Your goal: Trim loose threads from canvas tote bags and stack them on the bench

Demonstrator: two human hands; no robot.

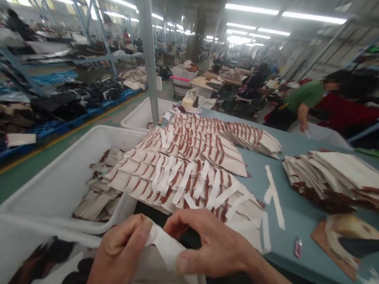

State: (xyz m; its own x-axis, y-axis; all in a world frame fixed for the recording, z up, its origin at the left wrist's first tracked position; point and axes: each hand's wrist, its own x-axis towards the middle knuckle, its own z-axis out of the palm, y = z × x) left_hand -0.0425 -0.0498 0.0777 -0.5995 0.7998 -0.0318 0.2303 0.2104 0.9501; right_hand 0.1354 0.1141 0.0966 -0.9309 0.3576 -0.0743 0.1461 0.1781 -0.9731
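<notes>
My left hand [123,249] is closed, pinching one end of a white strip [165,247] between thumb and fingers. Lower down the strip, the thumb of my right hand [214,241] presses its edge, with the fingers curled round behind. Below both hands hangs a cream fabric piece [152,265], partly covered by them. Just beyond, overlapping rows of cream fabric pieces with brown edges [189,138] lie spread on the blue-green table [260,178]. Several loose white strips [186,182] rest across the nearest rows.
White bins [49,173] holding fabric stand at my left. On the table's right are a stacked pile of cream pieces [344,173], a tape roll [350,231] and a small pink tool [297,247]. A metal post [149,56] rises behind; a person in green [307,97] bends beyond the table.
</notes>
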